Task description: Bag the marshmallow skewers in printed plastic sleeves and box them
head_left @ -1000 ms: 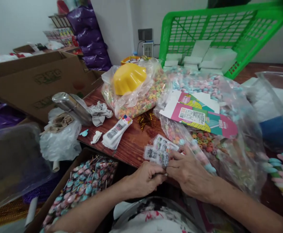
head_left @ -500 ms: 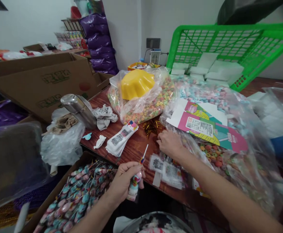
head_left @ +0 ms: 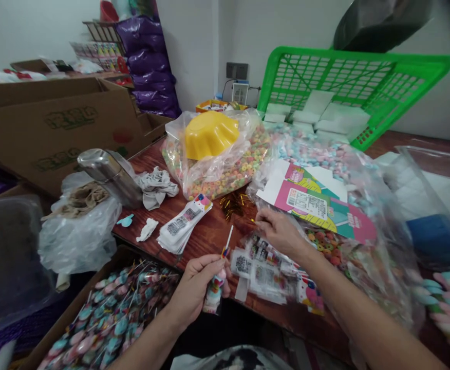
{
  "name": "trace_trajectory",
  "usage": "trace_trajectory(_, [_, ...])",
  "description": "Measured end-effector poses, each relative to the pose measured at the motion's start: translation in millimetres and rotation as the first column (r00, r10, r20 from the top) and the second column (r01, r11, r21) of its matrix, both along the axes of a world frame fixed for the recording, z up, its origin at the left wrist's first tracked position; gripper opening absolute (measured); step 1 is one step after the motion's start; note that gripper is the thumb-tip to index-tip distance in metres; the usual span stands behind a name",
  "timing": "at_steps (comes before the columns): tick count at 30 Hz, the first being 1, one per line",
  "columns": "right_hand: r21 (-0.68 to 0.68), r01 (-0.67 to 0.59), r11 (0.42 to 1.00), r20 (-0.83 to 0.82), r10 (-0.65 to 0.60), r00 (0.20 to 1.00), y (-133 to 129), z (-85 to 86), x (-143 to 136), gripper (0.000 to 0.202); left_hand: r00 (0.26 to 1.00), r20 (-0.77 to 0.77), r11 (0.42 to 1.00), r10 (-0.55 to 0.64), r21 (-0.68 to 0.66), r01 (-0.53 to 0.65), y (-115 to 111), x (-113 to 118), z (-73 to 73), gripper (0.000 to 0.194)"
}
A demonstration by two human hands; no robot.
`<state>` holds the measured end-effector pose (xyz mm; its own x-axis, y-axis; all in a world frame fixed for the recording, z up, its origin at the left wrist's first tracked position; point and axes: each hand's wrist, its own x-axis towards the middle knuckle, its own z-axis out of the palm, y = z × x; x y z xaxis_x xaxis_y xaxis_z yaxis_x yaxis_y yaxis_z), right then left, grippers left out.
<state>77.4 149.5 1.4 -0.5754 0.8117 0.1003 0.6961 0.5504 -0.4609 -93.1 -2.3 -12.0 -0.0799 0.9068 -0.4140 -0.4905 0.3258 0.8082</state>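
My left hand (head_left: 200, 282) is closed round a wrapped marshmallow lollipop (head_left: 213, 293), its candy end downward and its white stick (head_left: 229, 237) pointing up. The clear wrapper is gathered round the stick just above my fingers. At the right, my right hand (head_left: 281, 231) pinches what looks like a gold twist tie (head_left: 252, 220) between thumb and forefinger. Just beyond it lies a loose pile of shiny gold ties (head_left: 235, 204). Printed clear bags (head_left: 265, 272) are spread on the table below my right wrist.
Finished-looking lollipops fill a box (head_left: 105, 313) at lower left. A stack of printed labels (head_left: 184, 226), a steel flask (head_left: 111, 177) and crumpled paper (head_left: 157, 187) lie on the table (head_left: 205, 239). Behind are a yellow bowl (head_left: 211, 134) on a bag of candy rings and a green basket (head_left: 348, 77).
My right hand has drawn back slightly from the gold ties, with a small gold strip at its fingertips. My left hand keeps its hold on the lollipop. The view has shifted a little.
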Motion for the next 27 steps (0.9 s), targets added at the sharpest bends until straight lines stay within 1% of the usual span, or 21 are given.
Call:
trace_trajectory(2, [-0.011, 0.019, 1.0, -0.114, -0.02, 0.993, -9, 3.3, 12, 0.02, 0.999, -0.021, 0.999, -0.045, -0.021, 0.045, 6, 7, -1.8, 0.027])
trace_trajectory(4, [0.004, 0.034, 0.999, -0.262, -0.032, 0.965, -28, 7.7, 21, 0.023, 0.993, -0.05, 0.994, -0.103, -0.049, 0.101, 14, 19, -3.4, 0.027])
trace_trajectory(5, [0.031, 0.019, 0.999, -0.348, -0.007, 0.937, -40, 9.9, 24, 0.023, 0.989, -0.067, 0.991, -0.131, -0.049, 0.128, 18, 26, -3.4, 0.027])
trace_trajectory(7, [0.143, -0.039, 0.989, -0.465, 0.102, 0.88, -64, 12.7, 29, 0.022, 0.978, -0.116, 0.985, -0.174, -0.007, 0.174, 26, 41, -1.4, 0.027])
trace_trajectory(8, [0.214, -0.06, 0.975, -0.478, 0.159, 0.864, -74, 12.7, 32, 0.024, 0.971, -0.151, 0.981, -0.186, 0.035, 0.193, 29, 48, 0.6, 0.026])
trace_trajectory(9, [0.274, -0.072, 0.959, -0.46, 0.197, 0.866, -83, 11.6, 35, 0.027, 0.962, -0.197, 0.975, -0.19, 0.082, 0.209, 32, 54, 3.2, 0.026])
trace_trajectory(10, [0.313, -0.072, 0.947, -0.424, 0.207, 0.882, -89, 9.4, 40, 0.03, 0.949, -0.249, 0.965, -0.193, 0.125, 0.229, 34, 60, 6.1, 0.025])
trace_trajectory(12, [0.331, -0.041, 0.943, -0.388, 0.176, 0.905, -97, 3.5, 51, 0.034, 0.912, -0.345, 0.938, -0.223, 0.177, 0.297, 36, 68, 11.7, 0.025])
trace_trajectory(14, [0.296, -0.025, 0.955, -0.395, 0.146, 0.907, -98, -1.7, 64, 0.037, 0.869, -0.4, 0.907, -0.291, 0.173, 0.383, 36, 73, 15.5, 0.024])
trace_trajectory(16, [0.26, -0.025, 0.965, -0.41, 0.134, 0.902, -99, -4.0, 75, 0.038, 0.838, -0.422, 0.879, -0.345, 0.166, 0.446, 34, 77, 16.6, 0.025])
trace_trajectory(18, [0.246, -0.006, 0.969, -0.425, 0.113, 0.898, -101, -3.7, 82, 0.037, 0.819, -0.455, 0.859, -0.35, 0.191, 0.474, 33, 82, 15.3, 0.027])
trace_trajectory(20, [0.241, 0.059, 0.969, -0.457, 0.06, 0.887, -106, -3.1, 85, 0.036, 0.805, -0.497, 0.851, -0.324, 0.218, 0.477, 33, 86, 12.8, 0.03])
trace_trajectory(22, [0.206, 0.183, 0.961, -0.542, -0.043, 0.839, -114, -4.5, 87, 0.038, 0.793, -0.527, 0.858, -0.305, 0.211, 0.469, 33, 90, 10.6, 0.031])
trace_trajectory(24, [0.096, 0.312, 0.945, -0.644, -0.18, 0.744, -122, -8.6, 89, 0.034, 0.786, -0.54, 0.866, -0.302, 0.19, 0.463, 34, 94, 9.1, 0.031])
trace_trajectory(25, [0.013, 0.339, 0.941, -0.667, -0.244, 0.704, -126, -11.2, 90, 0.026, 0.781, -0.546, 0.863, -0.304, 0.189, 0.468, 34, 95, 8.6, 0.032])
trace_trajectory(27, [-0.19, 0.318, 0.929, -0.666, -0.36, 0.653, -132, -15.5, 93, 0.009, 0.764, -0.57, 0.842, -0.302, 0.216, 0.494, 34, 99, 8.1, 0.032])
